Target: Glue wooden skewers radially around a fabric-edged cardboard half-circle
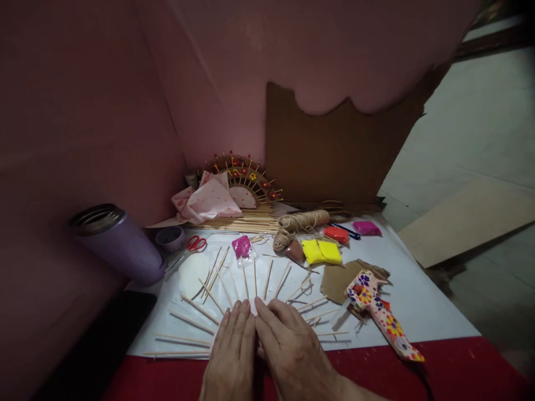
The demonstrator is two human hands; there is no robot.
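Note:
Several thin wooden sticks (191, 322) fan out in a half circle on the white sheet, their inner ends running under my hands. My left hand (234, 340) lies flat over the centre of the fan, fingers stretched and side by side. Beside it, my right hand (288, 340) presses on the same spot with its fingers extended and slightly bent, its thumb side close to the left fingers. A small pale bit shows between the fingertips; the rest of what joins the sticks is hidden beneath my palms.
A flowered glue gun (387, 317) lies right by a cardboard piece (340, 280). Behind are yellow clay packets (321, 252), twine (303, 221), and a decorated stick fan (246, 181). Red-handled scissors (196, 243) and a purple tumbler (121, 242) stand left. Cardboard (326, 150) leans at back.

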